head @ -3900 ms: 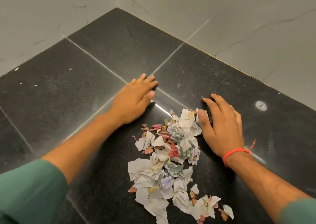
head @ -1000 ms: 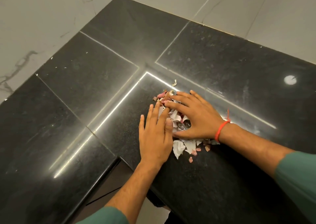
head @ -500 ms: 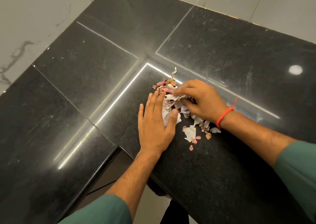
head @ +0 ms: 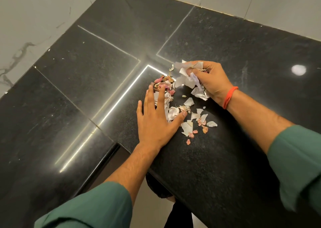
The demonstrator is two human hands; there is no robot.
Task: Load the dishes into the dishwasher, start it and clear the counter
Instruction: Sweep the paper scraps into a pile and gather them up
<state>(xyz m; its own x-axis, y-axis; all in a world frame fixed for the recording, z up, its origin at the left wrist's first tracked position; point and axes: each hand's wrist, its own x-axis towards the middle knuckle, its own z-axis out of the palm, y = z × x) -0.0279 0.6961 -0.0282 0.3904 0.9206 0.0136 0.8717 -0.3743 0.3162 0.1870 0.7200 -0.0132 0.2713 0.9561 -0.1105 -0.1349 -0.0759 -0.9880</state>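
A black granite counter (head: pixel 86 81) forms an inner corner in front of me. A heap of torn white paper scraps and pink peels (head: pixel 166 88) lies near the corner. My right hand (head: pixel 212 81), with an orange thread at the wrist, grips a bunch of paper scraps (head: pixel 186 76) lifted just above the counter. My left hand (head: pixel 156 116) lies flat on the counter with straight fingers, touching the left side of the heap. Loose scraps (head: pixel 196 123) lie scattered to the right of my left thumb.
White marble-look wall tiles (head: pixel 34 15) rise behind the counter at left and at the back. The counter's front edge (head: pixel 111 151) drops to the floor near my left forearm. A round light reflection (head: pixel 298 69) shines at right.
The scraps were swept from a spread-out pile into a tight heap. Within the last half second my right hand closed on a bunch of scraps and lifted it; my left hand stayed flat.
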